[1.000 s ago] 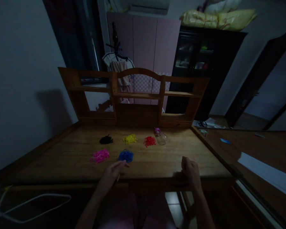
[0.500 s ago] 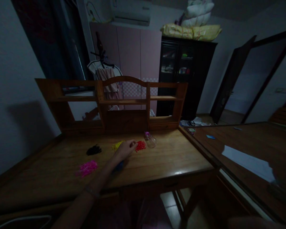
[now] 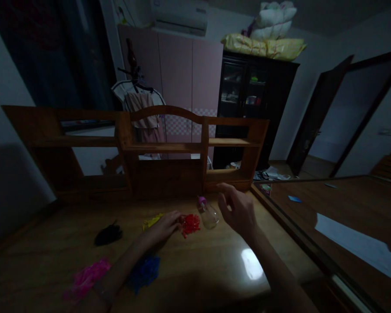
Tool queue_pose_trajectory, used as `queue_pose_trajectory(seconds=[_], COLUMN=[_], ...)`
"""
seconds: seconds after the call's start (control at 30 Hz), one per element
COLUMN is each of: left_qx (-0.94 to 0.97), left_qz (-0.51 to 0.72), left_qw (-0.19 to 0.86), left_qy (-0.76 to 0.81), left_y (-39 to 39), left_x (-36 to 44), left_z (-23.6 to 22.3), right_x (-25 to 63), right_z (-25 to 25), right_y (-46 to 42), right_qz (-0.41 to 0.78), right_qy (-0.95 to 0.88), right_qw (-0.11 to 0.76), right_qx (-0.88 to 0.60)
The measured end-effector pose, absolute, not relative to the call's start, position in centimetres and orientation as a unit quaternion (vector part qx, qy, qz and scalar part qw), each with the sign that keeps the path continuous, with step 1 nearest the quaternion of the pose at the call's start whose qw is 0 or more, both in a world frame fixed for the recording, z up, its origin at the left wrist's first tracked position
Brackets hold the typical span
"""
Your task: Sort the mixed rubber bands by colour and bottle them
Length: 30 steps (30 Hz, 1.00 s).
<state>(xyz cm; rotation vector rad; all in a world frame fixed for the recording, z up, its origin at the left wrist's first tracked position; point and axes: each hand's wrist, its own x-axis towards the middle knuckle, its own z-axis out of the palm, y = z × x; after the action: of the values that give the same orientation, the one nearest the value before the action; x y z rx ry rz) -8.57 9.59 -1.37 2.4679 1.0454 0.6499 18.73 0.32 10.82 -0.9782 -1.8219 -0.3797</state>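
Observation:
My left hand (image 3: 165,226) rests low over the desk, its fingertips drawn together at the left edge of a pile of small red strips (image 3: 191,224). What is between those fingertips, if anything, is hidden. My right hand (image 3: 238,209) is raised right of a clear bottle with a purple top (image 3: 210,218), thumb and forefinger apart and nothing between them. The bottle lies on its side beside the red pile. Partly behind my left hand is a yellow pile (image 3: 152,221). A blue pile (image 3: 145,273) and a pink pile (image 3: 89,276) flank my left forearm. A black pile (image 3: 108,234) lies farther left.
The wooden desk (image 3: 195,256) has an open shelf unit (image 3: 166,148) along its back. Right of it, past a raised edge, a brown surface (image 3: 306,204) holds white paper (image 3: 355,243) and a small blue card (image 3: 294,199).
My right hand has come into full view beside the bottle. The left hand has shifted slightly to the red pile's edge. The view has tilted and moved closer to the desk.

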Motion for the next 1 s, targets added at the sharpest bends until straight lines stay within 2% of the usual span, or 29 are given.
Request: queue_pose_trajectory(seconds=[0.13,0.27,0.4,0.53,0.63,0.77,0.87,1.0], left_qx=[0.869,0.856,0.847,0.847,0.853,0.835,0.81,0.821], left_qz=[0.237,0.249,0.253,0.258,0.263,0.327,0.397,0.41], left_qw=[0.205,0.208,0.192,0.169,0.146,0.092,0.084,0.102], left_qy=[0.382,0.401,0.428,0.433,0.427,0.433,0.423,0.384], left_y=[9.6,9.6,9.4,8.8,8.7,8.6,8.3,7.8], left_x=[-8.6,-8.3,-7.8,-7.6,-7.6,-7.6,-7.5,-7.3], left_z=[-2.1,-2.6,-2.5,-2.2,-2.1,-1.3,-0.1,0.6], right_x=[19.1,20.4,21.1,20.7,20.2,19.8,19.3,18.5], right_z=[4.5,-0.2,-1.2,-1.3,-1.3,-0.6,0.6,1.4], right_y=[9.2,10.5,9.9,9.8,9.8,9.7,9.4,8.7], right_qz=[-0.11,-0.071,-0.04,0.007,0.013,0.046,0.183,0.421], right_qy=[-0.765,-0.779,-0.792,-0.796,-0.797,-0.792,-0.784,-0.722], right_qw=[0.375,0.255,0.162,0.121,0.14,0.262,0.347,0.374], right_qx=[-0.512,-0.569,-0.587,-0.593,-0.587,-0.55,-0.481,-0.402])
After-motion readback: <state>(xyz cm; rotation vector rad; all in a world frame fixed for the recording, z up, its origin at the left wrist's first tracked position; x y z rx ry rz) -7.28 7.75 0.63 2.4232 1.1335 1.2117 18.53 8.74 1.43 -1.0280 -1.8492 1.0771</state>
